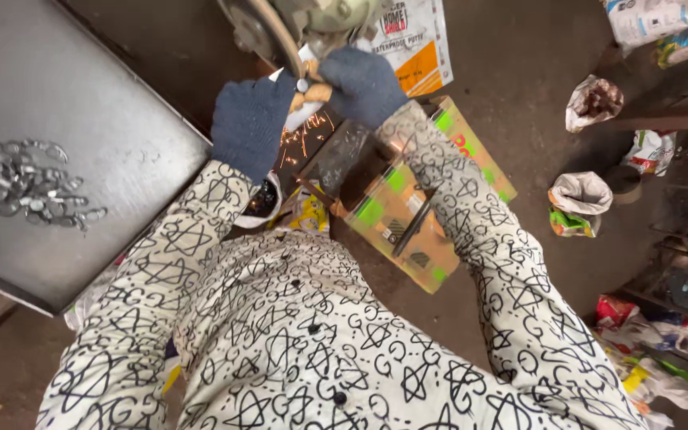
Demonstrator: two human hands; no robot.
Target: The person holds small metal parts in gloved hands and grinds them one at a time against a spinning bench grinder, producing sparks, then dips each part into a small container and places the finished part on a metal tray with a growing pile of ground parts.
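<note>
Work in hand: both gloved hands press a small metal piece (304,84) against the rim of a spinning grinding wheel (268,32) at the top of the view — orange sparks (306,134) fall just below the contact point, so the grinding looks to be under way right now.

Left hand (252,119): in a dark blue knit glove, closed, fingertips pinching the small metal piece from the left side.

Right hand (362,82): same kind of glove, closed around the piece from the right, touching the left hand's fingertips at the wheel.

The piece: tiny and mostly hidden between the fingertips; only a bright, rounded metal end shows, with a tan-orange patch beside it that I cannot identify. Its shape cannot be told.

Progress, as a judgement: a heap of small silvery metal parts (21,179) lies on the grey sheet-metal bench (105,95) to the left, well apart from the wheel — whether these are finished or waiting cannot be told, so the share done stays unclear. One piece is at the wheel.

Below the hands: an open cardboard box (408,215) with green patches sits on the floor under the sparks.

Around: crumpled bags (579,203) and a printed sack (412,40) lie on the dark floor.
</note>
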